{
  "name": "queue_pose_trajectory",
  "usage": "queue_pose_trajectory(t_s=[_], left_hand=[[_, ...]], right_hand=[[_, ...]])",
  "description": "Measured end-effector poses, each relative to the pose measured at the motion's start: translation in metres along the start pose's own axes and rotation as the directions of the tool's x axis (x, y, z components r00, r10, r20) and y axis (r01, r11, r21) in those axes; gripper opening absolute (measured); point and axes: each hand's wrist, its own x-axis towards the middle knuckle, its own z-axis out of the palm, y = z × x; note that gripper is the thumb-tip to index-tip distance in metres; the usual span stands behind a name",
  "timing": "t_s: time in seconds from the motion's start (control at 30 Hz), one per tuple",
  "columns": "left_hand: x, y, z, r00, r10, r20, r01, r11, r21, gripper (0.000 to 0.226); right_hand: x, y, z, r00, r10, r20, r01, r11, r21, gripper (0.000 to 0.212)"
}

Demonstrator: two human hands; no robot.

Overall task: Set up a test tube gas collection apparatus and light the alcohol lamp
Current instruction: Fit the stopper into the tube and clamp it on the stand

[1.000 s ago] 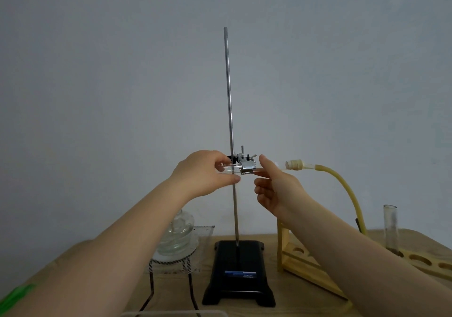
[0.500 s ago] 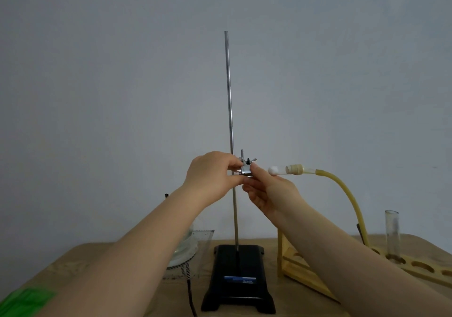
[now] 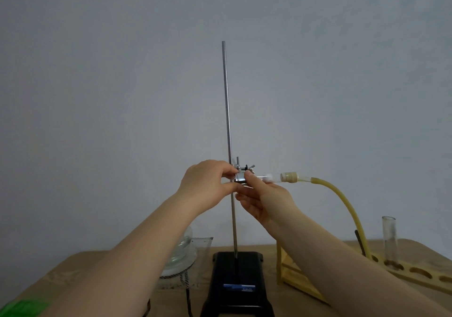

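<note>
In the head view, both hands meet at the middle of the frame, at the metal clamp point(image 3: 241, 177) on the upright stand rod point(image 3: 228, 145). The test tube point(image 3: 267, 177) lies nearly level, its long axis running left to right. Its stoppered mouth points to the right of the frame, where a yellow hose point(image 3: 342, 201) curves down toward the wooden rack point(image 3: 415, 271). The left hand point(image 3: 208, 184) grips the clamp and what looks like the tube's closed end from the left, fingers curled. The right hand point(image 3: 259, 199) comes from below and right, its thumb pressed against the clamp's side by the tube — whether the other fingers hold anything I cannot tell. The tube reaches rightward past the right hand, so that hand is nearer its free length. At lower left, on the desk point(image 3: 73, 272), the glass lamp point(image 3: 181, 250) sits on wire mesh — unlit, by my reading.
</note>
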Motion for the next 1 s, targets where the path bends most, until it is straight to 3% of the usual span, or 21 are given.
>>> queue_pose_trajectory(t_s=[0.8,1.0], left_hand=[[-0.011,0.012,-0.002,1.0,-0.029,0.007,0.028,0.999,0.032,0.033],[-0.018,0.006,-0.018,0.997,0.002,-0.073,0.0,1.0,0.022,0.031]], right_hand=[[-0.014,-0.005,0.003,0.999,0.044,-0.023,-0.045,0.997,-0.058,0.023],[-0.023,-0.004,0.001,0.998,0.064,-0.005,-0.064,0.994,-0.091,0.025]])
